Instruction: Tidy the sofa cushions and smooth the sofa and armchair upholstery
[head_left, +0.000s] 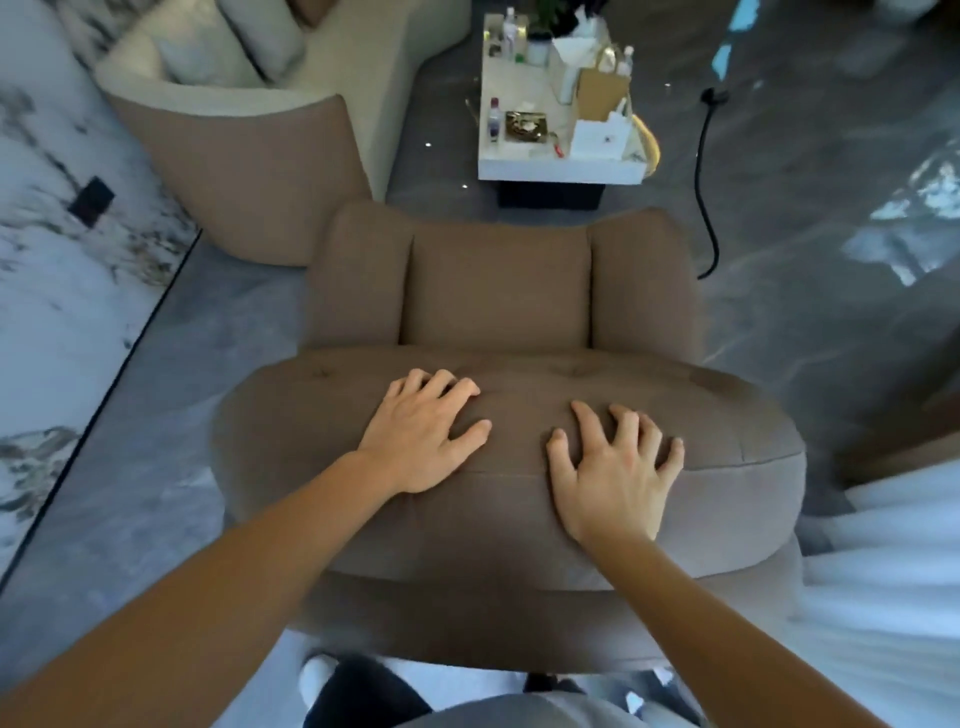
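Pressing palm-down, the left hand (423, 434) lies on the brown fabric armchair's rounded seat cushion (727, 467) at center frame, grip splayed apart; the right hand (615, 475) lies beside it at three o'clock, fingers likewise spread, neither clamping anything. A cluttered white surface (563, 169) stands at twelve o'clock.

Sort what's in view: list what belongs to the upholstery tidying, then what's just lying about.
Job: brown armchair, left hand, right hand, cream sofa, sofa cushions.

Lying about: cluttered coffee table, paper bag, black cable.
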